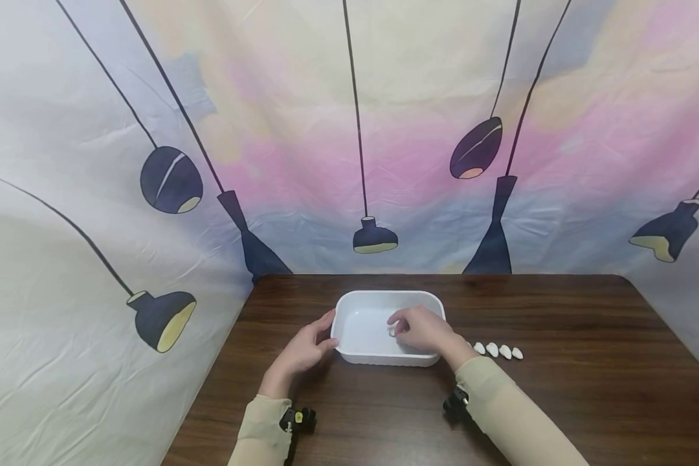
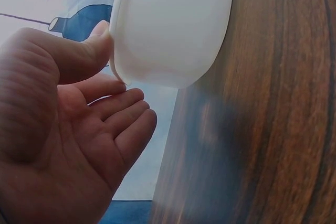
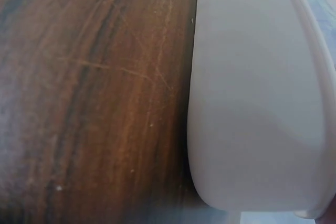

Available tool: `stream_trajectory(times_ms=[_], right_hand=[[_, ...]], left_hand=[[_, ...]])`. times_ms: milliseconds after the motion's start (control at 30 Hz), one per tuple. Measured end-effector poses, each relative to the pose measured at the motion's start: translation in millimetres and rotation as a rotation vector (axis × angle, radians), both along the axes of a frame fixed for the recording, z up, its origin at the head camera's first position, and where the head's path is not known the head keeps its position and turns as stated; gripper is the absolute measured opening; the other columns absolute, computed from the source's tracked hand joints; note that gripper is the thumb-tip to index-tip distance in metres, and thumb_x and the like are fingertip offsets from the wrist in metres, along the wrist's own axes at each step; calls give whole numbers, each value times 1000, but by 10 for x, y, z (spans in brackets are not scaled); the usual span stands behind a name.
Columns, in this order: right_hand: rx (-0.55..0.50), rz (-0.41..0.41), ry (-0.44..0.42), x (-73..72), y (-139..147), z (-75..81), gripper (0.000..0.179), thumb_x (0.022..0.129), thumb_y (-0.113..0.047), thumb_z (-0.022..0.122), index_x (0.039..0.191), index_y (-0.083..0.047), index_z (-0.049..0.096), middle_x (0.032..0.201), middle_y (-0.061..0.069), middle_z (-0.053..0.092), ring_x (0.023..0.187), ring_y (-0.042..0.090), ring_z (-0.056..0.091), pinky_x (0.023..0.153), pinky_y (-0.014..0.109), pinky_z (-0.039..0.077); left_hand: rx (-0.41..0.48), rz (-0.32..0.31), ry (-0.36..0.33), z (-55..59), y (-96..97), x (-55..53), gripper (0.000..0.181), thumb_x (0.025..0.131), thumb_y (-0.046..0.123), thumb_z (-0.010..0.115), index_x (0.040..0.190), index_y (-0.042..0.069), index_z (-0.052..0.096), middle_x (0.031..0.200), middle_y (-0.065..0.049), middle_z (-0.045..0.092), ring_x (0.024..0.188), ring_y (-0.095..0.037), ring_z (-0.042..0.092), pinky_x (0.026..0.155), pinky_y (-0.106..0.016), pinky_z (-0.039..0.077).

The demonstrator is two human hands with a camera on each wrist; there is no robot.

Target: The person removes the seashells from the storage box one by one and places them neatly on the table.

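Observation:
A white rectangular basin (image 1: 361, 359) stands on the wooden table. My left hand (image 1: 303, 349) holds its left end, thumb and index finger at the rim, as the left wrist view also shows; the other fingers of that hand (image 2: 84, 114) extend below the rim. My right hand (image 1: 422, 329) reaches over the right side into the basin. Its thumb and fingers pinch a small white piece (image 1: 392, 329), mostly hidden by the fingertips, low over the basin floor. In the right wrist view only the basin's outer wall (image 3: 252, 103) shows; the hand is out of sight there.
Several small white clove-shaped pieces (image 1: 492, 350) lie in a row on the table (image 1: 588, 388), right of the basin beside my right forearm. A cloth backdrop (image 1: 419, 97) printed with hanging lamps rises behind the table's back edge.

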State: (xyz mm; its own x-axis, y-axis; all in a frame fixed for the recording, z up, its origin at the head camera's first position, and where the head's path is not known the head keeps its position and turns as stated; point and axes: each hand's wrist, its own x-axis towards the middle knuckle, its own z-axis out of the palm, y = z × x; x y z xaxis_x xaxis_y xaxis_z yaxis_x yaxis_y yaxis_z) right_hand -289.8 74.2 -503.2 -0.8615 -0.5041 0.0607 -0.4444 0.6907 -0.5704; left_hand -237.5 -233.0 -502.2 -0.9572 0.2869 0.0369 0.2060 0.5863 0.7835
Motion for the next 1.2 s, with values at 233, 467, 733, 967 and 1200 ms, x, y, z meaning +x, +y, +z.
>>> stream_trajectory(times_ms=[233, 467, 733, 967, 1200], right_hand=[[-10, -52, -39, -44, -42, -10, 27, 86, -6, 84, 113, -9, 80, 95, -2, 72, 91, 17, 65, 89, 41, 58], [7, -73, -46, -69, -95, -60, 24, 84, -15, 90, 104, -7, 81, 93, -1, 73, 89, 16, 65, 89, 40, 58], [13, -64, -25, -83, -110, -80, 17, 83, -12, 90, 97, -10, 81, 88, -4, 72, 86, 14, 65, 87, 38, 58], [7, -84, -50, -65, -115, -59, 16, 85, -14, 91, 96, -11, 79, 88, -4, 71, 86, 14, 64, 86, 39, 58], [-20, -99, -61, -57, -125, -20, 18, 83, -12, 91, 97, -9, 79, 87, -4, 70, 84, 13, 64, 85, 38, 58]], left_hand=[[6, 1, 4, 4, 11, 6, 67, 103, 7, 68, 163, 0, 38, 170, -17, 37, 157, -36, 35, 127, -55, 28], [7, -3, 2, -18, 7, -2, 67, 103, 7, 67, 164, 0, 39, 169, -17, 37, 156, -36, 36, 126, -55, 29], [10, -3, -4, -6, 3, -3, 67, 104, 6, 67, 164, -1, 38, 170, -17, 36, 157, -35, 35, 127, -54, 28], [0, -8, -2, 7, 6, 7, 68, 103, 7, 68, 164, -1, 38, 170, -18, 36, 157, -36, 35, 127, -55, 29], [-9, -8, 24, -9, 3, -3, 67, 104, 10, 68, 163, -2, 39, 169, -19, 37, 156, -39, 35, 126, -57, 28]])
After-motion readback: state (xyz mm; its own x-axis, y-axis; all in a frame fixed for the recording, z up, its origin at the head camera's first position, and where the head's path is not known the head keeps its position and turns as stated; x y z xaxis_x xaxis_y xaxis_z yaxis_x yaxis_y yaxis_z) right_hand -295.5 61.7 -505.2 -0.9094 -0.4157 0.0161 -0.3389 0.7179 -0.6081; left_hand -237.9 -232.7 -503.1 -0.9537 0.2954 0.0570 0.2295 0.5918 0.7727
